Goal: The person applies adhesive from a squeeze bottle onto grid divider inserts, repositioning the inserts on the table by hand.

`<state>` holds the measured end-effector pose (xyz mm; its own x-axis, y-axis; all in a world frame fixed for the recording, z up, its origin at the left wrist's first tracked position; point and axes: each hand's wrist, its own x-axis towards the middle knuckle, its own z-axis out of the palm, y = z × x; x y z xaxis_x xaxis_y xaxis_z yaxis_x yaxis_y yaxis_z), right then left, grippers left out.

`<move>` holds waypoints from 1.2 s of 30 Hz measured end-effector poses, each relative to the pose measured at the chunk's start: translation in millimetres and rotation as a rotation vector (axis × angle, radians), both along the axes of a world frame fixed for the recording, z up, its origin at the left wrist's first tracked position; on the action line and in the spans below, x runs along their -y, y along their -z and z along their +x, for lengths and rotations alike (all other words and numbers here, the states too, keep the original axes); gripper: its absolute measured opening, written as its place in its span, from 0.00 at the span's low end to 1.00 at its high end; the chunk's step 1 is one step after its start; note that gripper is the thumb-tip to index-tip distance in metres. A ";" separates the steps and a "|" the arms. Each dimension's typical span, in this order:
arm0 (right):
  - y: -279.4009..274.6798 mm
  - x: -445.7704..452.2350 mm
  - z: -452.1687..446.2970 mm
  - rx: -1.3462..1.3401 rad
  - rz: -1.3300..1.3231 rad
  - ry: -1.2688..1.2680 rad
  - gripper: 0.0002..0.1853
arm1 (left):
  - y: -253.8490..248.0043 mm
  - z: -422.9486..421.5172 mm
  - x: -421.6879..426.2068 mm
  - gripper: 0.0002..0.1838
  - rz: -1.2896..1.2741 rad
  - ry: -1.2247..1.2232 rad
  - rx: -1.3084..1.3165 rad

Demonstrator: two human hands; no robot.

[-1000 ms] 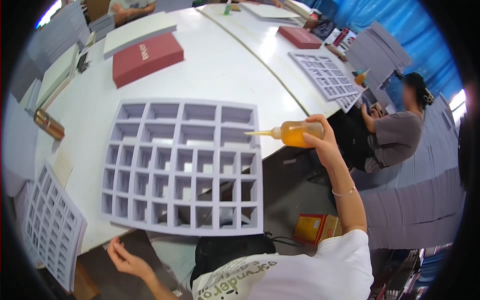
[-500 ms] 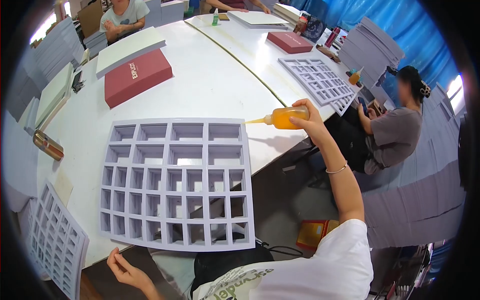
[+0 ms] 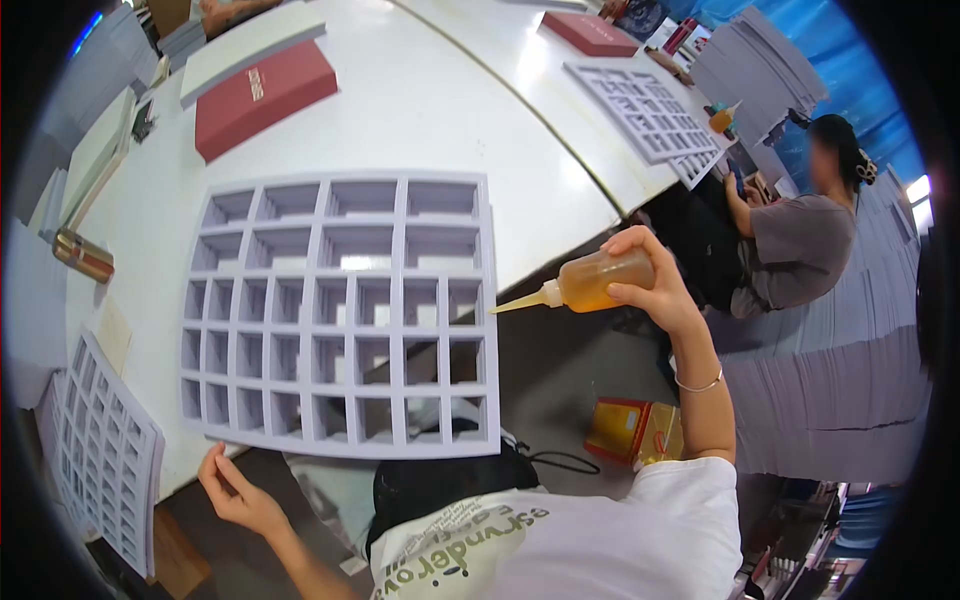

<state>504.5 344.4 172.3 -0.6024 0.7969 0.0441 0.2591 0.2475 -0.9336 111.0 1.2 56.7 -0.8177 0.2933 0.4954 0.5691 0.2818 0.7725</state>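
A pale grey compartment tray (image 3: 400, 275), with a grid of larger cells at the far side and small cells nearer me, lies across the table's edge. My right hand (image 3: 655, 282) is wrapped round a squeeze bottle (image 3: 605, 281) of amber liquid. The bottle is nearly horizontal, and the tip of its long yellowish nozzle is at the tray's right side; whether it touches I cannot tell. Just below the tray's near left corner is my left hand (image 3: 238, 492), its fingers loosely bent and apart, holding nothing.
A dark red box (image 3: 268, 98) lies on the white table (image 3: 440, 110) beyond the tray. At left are a metallic flask (image 3: 84, 255) and another grid tray (image 3: 105, 455). More grids (image 3: 645, 110) lie at far right, near a seated person (image 3: 805, 240). A red-and-yellow container (image 3: 632, 430) stands below.
The nozzle has moved from the tray's far right corner down along its right side toward me. My view has shifted, and my left hand's fingers have spread slightly.
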 end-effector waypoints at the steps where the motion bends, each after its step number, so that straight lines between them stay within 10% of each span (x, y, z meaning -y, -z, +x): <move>1: 2.2 8.0 3.4 0.005 0.031 -0.022 0.23 | -4.3 2.7 -2.4 0.09 -0.023 -0.013 0.009; 13: 4.4 98.2 29.2 0.038 -0.019 -0.106 0.22 | -28.0 6.2 -14.1 0.10 -0.227 0.217 -0.154; 21: 29.5 99.7 34.1 -0.521 -0.399 0.133 0.30 | -94.4 -11.1 -28.3 0.64 -0.833 0.709 -0.221; 36: 50.8 83.0 19.3 -0.881 -0.442 0.401 0.29 | -145.8 -38.0 -53.4 0.44 -0.832 0.979 -0.599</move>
<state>523.8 261.4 121.5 -0.1888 0.9820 -0.0055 -0.5647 -0.1131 -0.8175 73.0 54.5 202.6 0.1516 0.9840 0.0936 0.9741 -0.1648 0.1550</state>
